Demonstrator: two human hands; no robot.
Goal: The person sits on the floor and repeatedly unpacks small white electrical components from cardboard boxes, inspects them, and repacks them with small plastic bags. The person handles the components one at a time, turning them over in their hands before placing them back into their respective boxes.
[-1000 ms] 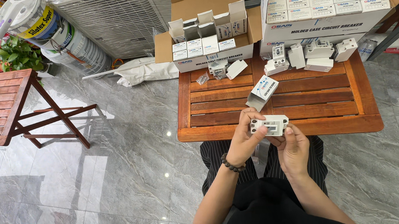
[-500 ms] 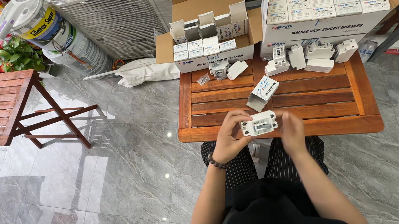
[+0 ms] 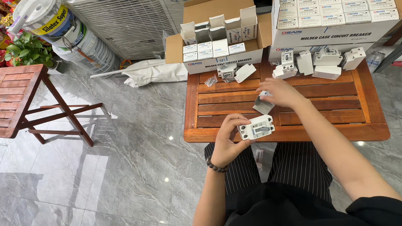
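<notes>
Head view: white circuit breaker (image 3: 256,127) clamped in left hand (image 3: 228,142), fingers curled under and around its left end, held just above near edge of slatted wooden counter (image 3: 332,103). Long axis roughly crosswise, tilted slightly up toward right; switch face turned up toward camera. Right hand (image 3: 278,91) reached forward over middle of counter, fingers closed on small open carton (image 3: 262,105), flap end pointing down toward breaker. Carton just beyond and slightly right of breaker, near but not touching. Left hand nearer body, right hand farther out; hands apart, each gripping its own item.

Farther back on counter: loose breakers (image 3: 320,62) in a cluster at right rear, another breaker (image 3: 245,72) and small bag of screws (image 3: 210,81) at left rear. Behind these, open cardboard box (image 3: 219,36) with upright small cartons, and larger box (image 3: 333,11) stacked with flat white cartons. Left of all that, on grey marble floor (image 3: 97,181), folding wooden table (image 3: 7,100), potted plant (image 3: 27,52), paint buckets (image 3: 63,28). Striped trousers (image 3: 299,165) below counter edge
</notes>
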